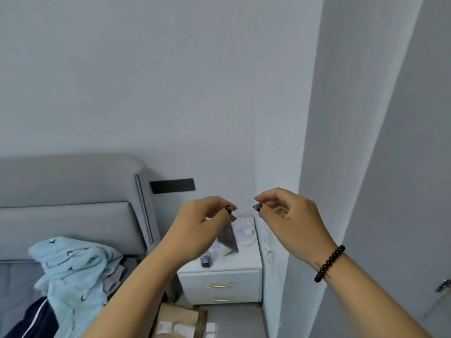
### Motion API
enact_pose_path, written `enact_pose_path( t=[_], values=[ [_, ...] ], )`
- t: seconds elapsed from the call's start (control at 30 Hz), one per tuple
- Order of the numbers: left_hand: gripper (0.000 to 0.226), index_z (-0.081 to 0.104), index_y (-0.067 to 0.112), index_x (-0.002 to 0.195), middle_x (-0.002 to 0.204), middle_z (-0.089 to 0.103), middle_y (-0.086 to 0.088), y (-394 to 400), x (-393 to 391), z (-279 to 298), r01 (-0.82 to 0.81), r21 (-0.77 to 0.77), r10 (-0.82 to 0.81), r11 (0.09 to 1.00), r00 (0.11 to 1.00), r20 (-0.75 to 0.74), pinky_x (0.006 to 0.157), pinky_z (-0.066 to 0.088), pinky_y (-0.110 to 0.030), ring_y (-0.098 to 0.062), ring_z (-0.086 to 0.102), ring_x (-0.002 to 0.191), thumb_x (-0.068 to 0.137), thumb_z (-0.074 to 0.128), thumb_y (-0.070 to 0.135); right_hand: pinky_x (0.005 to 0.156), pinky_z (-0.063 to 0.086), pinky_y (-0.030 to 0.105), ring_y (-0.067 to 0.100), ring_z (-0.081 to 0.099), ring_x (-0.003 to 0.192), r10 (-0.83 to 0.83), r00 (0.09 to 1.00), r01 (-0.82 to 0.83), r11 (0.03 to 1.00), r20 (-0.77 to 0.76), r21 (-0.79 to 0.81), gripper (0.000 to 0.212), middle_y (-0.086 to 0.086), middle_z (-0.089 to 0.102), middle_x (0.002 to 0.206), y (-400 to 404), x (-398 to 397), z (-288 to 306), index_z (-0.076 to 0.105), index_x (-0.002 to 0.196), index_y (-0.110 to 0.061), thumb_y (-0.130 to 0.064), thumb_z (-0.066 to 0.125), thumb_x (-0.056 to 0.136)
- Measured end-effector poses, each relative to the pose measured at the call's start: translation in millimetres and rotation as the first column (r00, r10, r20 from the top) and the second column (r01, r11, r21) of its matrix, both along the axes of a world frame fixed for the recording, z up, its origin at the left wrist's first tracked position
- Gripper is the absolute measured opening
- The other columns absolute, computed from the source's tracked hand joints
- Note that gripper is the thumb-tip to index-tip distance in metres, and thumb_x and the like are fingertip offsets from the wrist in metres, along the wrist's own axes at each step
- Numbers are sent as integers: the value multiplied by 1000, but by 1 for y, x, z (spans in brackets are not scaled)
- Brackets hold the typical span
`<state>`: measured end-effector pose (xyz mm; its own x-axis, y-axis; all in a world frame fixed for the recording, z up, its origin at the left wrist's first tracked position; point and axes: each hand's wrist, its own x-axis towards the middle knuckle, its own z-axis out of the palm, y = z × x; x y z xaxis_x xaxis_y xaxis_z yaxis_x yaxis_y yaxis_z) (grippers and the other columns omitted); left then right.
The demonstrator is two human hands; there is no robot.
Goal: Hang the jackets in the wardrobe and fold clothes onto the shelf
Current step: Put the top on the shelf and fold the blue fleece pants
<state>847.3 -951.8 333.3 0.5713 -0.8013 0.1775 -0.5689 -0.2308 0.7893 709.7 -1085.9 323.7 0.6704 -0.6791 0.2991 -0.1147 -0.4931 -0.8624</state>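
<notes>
A light blue fleece garment [73, 264] lies crumpled on the bed at the lower left. A dark navy garment with a white stripe [36, 318] lies just below it. My left hand [205, 220] and my right hand [285, 213] are raised side by side in front of the wall, above the nightstand and well clear of the clothes. On each hand the thumb and fingertips are curled together, and I see nothing between them. A dark bead bracelet [329, 263] sits on my right wrist. No wardrobe shelf or hanger is in view.
A grey padded headboard [73, 191] backs the bed on the left. A white nightstand [219, 276] stands in the corner, with a small bottle [206, 259] and a cable on it. A cardboard box [178, 323] sits on the floor. On the right are a grey panel and a door handle [443, 285].
</notes>
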Motion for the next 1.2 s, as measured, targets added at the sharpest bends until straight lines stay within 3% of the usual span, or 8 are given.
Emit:
enact_pose_path(
  t=[0.17, 0.4, 0.53, 0.6, 0.7, 0.83, 1.07, 1.2],
  values=[
    [25, 71, 33, 93, 87, 74, 14, 14, 49, -39, -106, -7, 105, 994, 986, -132, 75, 59, -35, -26, 71, 86, 95, 52, 16, 66, 45, 5, -5, 59, 76, 77, 994, -73, 996, -72, 53, 12, -15, 67, 84, 10, 74, -32, 69, 92, -27, -16, 66, 87],
    [21, 70, 26, 100, 88, 75, 14, 24, 158, -79, -222, 56, 229, 973, 938, -260, 89, 53, -24, 2, 68, 90, 95, 54, 14, 56, 45, 4, -11, 58, 75, 188, 965, -169, 979, -181, 116, 15, -14, 65, 88, 12, 198, -78, 67, 96, -24, -12, 62, 89],
    [20, 69, 26, 101, 88, 75, 14, 45, 222, -99, -285, 104, 303, 953, 910, -284, 66, 45, -10, 10, 62, 66, 95, 53, 15, 60, 49, 10, -4, 61, 75, 285, 921, -251, 955, -264, 157, 15, -15, 66, 90, 24, 279, -102, 66, 94, -29, -16, 62, 89],
    [21, 69, 30, 99, 87, 74, 16, 61, 252, -113, -333, 134, 358, 934, 887, -293, 71, 48, -13, 10, 64, 73, 95, 54, 16, 62, 47, 8, -6, 60, 75, 332, 894, -296, 942, -302, 157, 15, -16, 65, 89, 35, 317, -112, 66, 95, -29, -16, 61, 89],
    [21, 69, 31, 97, 86, 74, 17, 90, 292, -137, -400, 185, 441, 898, 831, -339, 86, 55, -34, -10, 69, 87, 94, 55, 16, 54, 43, 4, -9, 58, 67, 407, 845, -355, 912, -348, 205, 16, -15, 63, 86, 56, 366, -129, 66, 97, -26, -14, 58, 90],
    [23, 69, 26, 94, 82, 75, 12, 131, 348, -165, -479, 237, 534, 845, 742, -405, 76, 49, -19, -1, 67, 84, 93, 54, 8, 62, 44, 3, -3, 61, 72, 479, 765, -408, 878, -430, 251, 16, -14, 64, 83, 86, 426, -154, 66, 96, -25, -15, 56, 90],
    [21, 69, 15, 101, 85, 76, 1, 209, 473, -228, -544, 296, 606, 785, 576, -549, 69, 47, -12, -3, 70, 84, 96, 51, 6, 68, 46, 13, 5, 65, 80, 469, 717, -338, 881, -516, 331, 14, -10, 67, 88, 136, 533, -201, 65, 93, -28, -17, 57, 90],
    [19, 67, 16, 103, 88, 76, 1, 246, 544, -277, -525, 375, 633, 764, 502, -589, 76, 47, -17, -2, 70, 82, 95, 52, 7, 66, 55, 23, 15, 71, 75, 480, 743, -102, 769, -466, 631, 15, 3, 74, 88, 168, 597, -226, 68, 93, -15, -10, 54, 94]
  ],
)
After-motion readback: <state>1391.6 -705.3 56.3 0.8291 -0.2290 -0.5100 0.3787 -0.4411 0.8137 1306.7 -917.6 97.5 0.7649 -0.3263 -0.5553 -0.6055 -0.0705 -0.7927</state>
